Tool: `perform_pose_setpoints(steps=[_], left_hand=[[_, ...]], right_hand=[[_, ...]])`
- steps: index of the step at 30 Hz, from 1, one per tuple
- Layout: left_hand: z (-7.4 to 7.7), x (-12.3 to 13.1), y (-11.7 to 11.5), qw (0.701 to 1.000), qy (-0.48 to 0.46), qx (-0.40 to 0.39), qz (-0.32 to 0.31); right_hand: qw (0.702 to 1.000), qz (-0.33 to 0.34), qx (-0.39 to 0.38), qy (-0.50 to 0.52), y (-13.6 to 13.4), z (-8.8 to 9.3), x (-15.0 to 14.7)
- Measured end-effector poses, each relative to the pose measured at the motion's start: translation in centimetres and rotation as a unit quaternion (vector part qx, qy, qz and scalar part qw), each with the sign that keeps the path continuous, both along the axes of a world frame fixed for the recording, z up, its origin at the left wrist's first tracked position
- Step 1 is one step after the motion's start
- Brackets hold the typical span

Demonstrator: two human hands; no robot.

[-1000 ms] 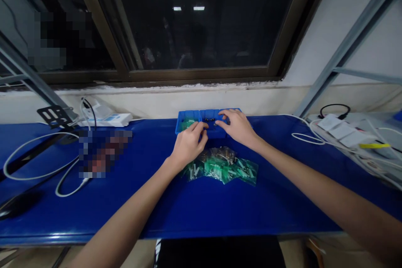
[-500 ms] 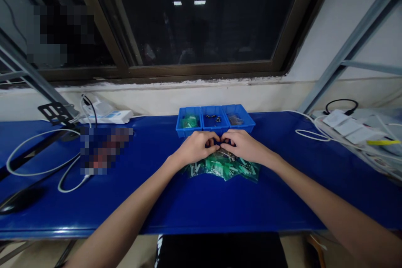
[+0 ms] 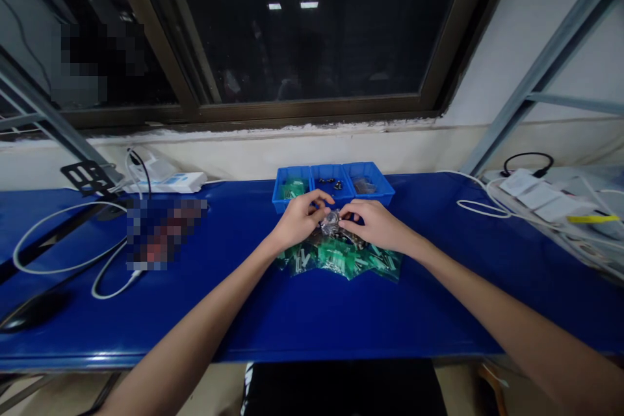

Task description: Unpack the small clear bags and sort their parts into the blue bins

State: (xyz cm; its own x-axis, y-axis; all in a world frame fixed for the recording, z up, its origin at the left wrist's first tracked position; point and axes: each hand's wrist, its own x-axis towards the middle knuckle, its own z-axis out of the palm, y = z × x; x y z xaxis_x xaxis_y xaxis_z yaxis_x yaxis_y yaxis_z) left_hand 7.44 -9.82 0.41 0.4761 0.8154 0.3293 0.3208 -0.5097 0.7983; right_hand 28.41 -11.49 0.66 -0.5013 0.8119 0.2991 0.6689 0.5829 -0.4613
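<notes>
Between my hands is a small clear plastic bag with dark and shiny bits inside. My right hand pinches its right edge between thumb and fingers. On the other side, my left hand has its index finger raised apart from the thumb, and the thumb tip is close to the bag; whether it touches cannot be made out. Below both hands lies a spread of green-printed clear bags holding white and metal pieces. More bags with brownish metal parts are partly hidden under my hands.
A blue three-compartment bin stands behind my hands, holding green bags, small dark metal parts and clear bags. Cables and a black mouse lie to the left. White adapters and cables sit at the right. A window rises behind the blue table.
My hands have moved apart from fingertip to fingertip. My left hand's index finger has lifted, and the small plastic bag now shows between the hands.
</notes>
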Motion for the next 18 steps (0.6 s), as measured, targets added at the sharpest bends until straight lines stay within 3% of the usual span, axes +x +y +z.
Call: perform_pose_setpoints(steps=[7, 18], left_hand=[[-0.12, 0.22, 0.04, 0.999, -0.053, -0.008, 0.000], [-0.37, 0.61, -0.30, 1.000, -0.008, 0.015, 0.008]], right_hand=[[0.990, -0.018, -0.054, 0.131, -0.21, 0.28, -0.43], [0.982, -0.028, -0.047, 0.182, -0.40, 0.15, -0.75]])
